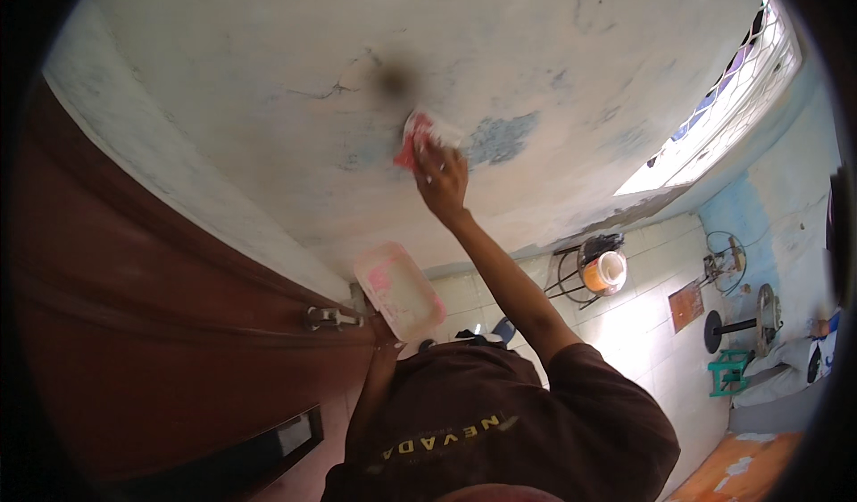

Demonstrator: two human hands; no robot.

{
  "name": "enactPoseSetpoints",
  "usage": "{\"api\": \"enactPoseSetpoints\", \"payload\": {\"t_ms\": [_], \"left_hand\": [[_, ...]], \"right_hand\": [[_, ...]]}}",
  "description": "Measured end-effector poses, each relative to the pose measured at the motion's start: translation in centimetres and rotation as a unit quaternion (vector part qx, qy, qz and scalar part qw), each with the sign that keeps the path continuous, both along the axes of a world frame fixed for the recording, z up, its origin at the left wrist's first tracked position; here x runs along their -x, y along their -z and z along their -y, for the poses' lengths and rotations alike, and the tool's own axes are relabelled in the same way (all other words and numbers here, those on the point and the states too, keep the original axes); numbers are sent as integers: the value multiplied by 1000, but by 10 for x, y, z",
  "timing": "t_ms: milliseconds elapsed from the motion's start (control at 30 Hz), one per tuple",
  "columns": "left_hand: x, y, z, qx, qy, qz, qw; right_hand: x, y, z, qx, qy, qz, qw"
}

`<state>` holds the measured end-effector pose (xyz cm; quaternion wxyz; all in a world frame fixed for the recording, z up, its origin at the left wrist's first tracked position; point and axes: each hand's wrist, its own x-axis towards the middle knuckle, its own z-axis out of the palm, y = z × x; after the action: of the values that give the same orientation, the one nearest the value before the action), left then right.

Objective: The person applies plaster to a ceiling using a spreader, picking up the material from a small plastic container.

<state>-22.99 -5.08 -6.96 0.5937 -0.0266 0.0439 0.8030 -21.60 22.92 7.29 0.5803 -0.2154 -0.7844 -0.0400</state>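
My right hand (444, 179) is raised to the patchy wall (295, 136), its fingers closed over a red-and-white cloth or pad (416, 136) pressed to the surface. I cannot make out exactly what kind of pad it is. Just right of it is a rough blue-grey patch on the wall. Lower down, my left hand (386, 352) grips the near end of a shallow pinkish tray (427, 290) with pale liquid and pink smears in it. Most of the left fingers are hidden by the tray.
A brown door (178, 261) with a metal handle (332, 318) stands close on the left. On the right, a stool (566, 274) bears an orange-and-white bucket (603, 273). Beyond are a green stool (730, 373), a black round-based stand (736, 326) and a bright grilled window (714, 109).
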Motion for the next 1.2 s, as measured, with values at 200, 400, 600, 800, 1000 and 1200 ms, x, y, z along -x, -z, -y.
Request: {"api": "enactPoseSetpoints", "payload": {"t_ms": [200,400,600,800,1000,1200], "left_hand": [[11,5,8,1,23,-9,1000],[17,13,39,6,53,-11,999],[5,21,108,19,87,23,996],[-8,23,143,21,101,39,994],[-15,25,141,19,68,24,997],[1,28,100,0,40,3,999]], "right_hand": [[-15,88,57,149,-104,103,978],[-108,82,-6,231,59,-174,955],[-147,-2,-80,124,126,-252,951],[8,81,10,185,148,-111,965],[5,133,94,306,-102,-21,946],[-98,201,29,373,109,-220,895]]}}
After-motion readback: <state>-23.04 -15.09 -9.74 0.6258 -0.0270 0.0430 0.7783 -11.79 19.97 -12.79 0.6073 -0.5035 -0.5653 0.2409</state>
